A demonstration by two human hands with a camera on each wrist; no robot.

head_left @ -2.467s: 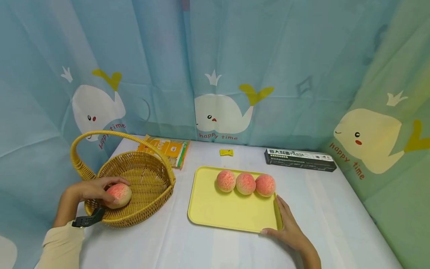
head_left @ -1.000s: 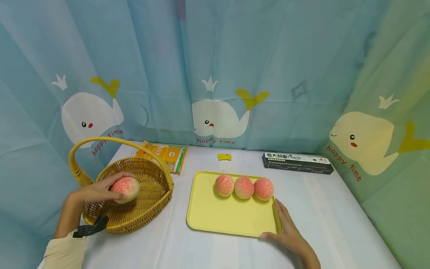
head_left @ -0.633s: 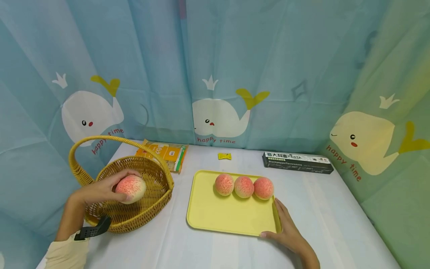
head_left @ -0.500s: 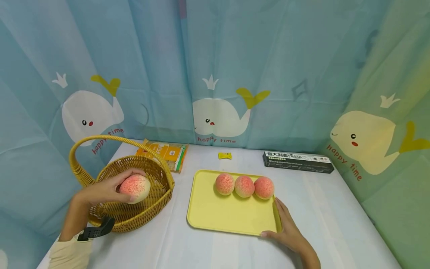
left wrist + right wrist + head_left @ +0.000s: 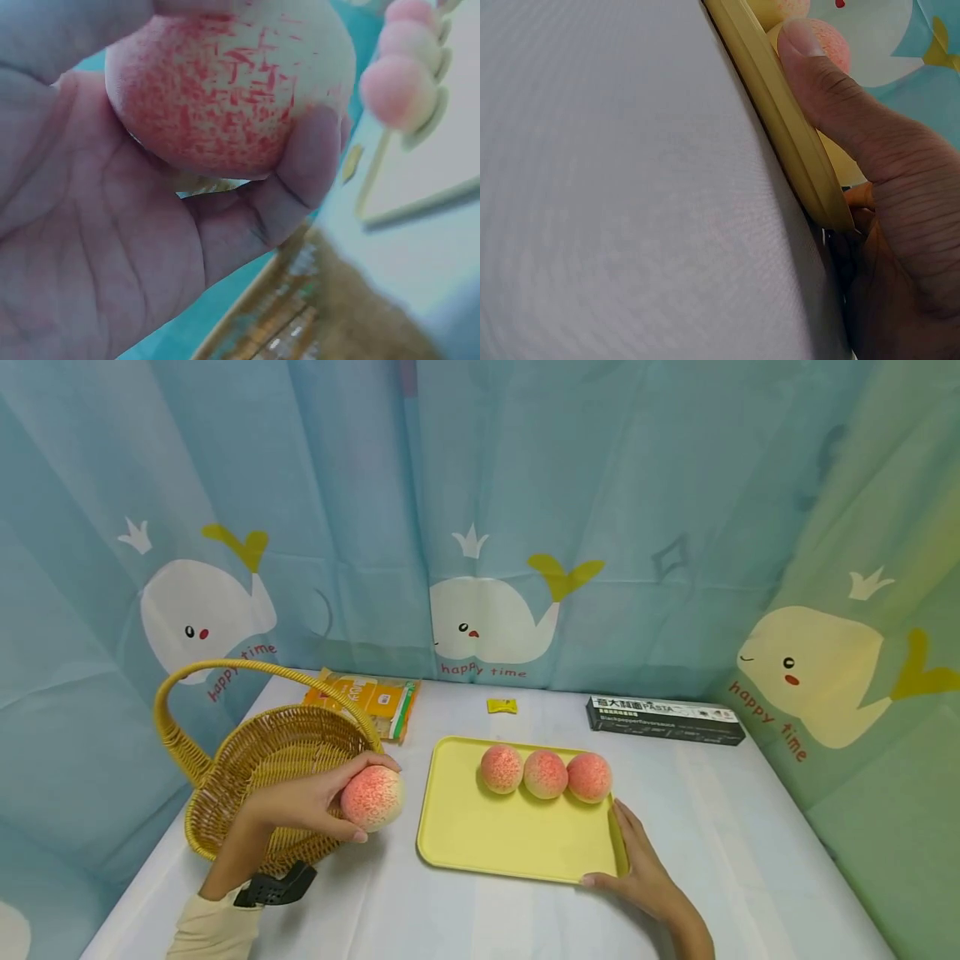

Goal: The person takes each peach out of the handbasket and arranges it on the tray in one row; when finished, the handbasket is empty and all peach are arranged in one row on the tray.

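Observation:
A pink-and-cream peach (image 5: 372, 798) is gripped by my left hand (image 5: 315, 802), thumb on the near side and fingers round the far side. The left wrist view shows the peach (image 5: 232, 90) close up against the fingers. This hand reaches over the right rim of a wicker basket (image 5: 217, 793), whose visible floor holds nothing. My right hand (image 5: 643, 872) holds the near right corner of a yellow tray (image 5: 510, 839), thumb on the front edge, fingers along the right side. Three peaches (image 5: 546, 775) sit in a row near the tray's back edge.
An orange food packet (image 5: 375, 697) lies behind the basket. A small yellow wrapped sweet (image 5: 502, 705) lies behind the tray, and a black pasta box (image 5: 666, 720) is at the back right. Whale-printed curtains (image 5: 495, 618) border the white table (image 5: 420, 910).
My left hand has lifted the peach from inside the basket and carried it right, past the basket's right rim towards the tray. The right hand stays at the tray's corner.

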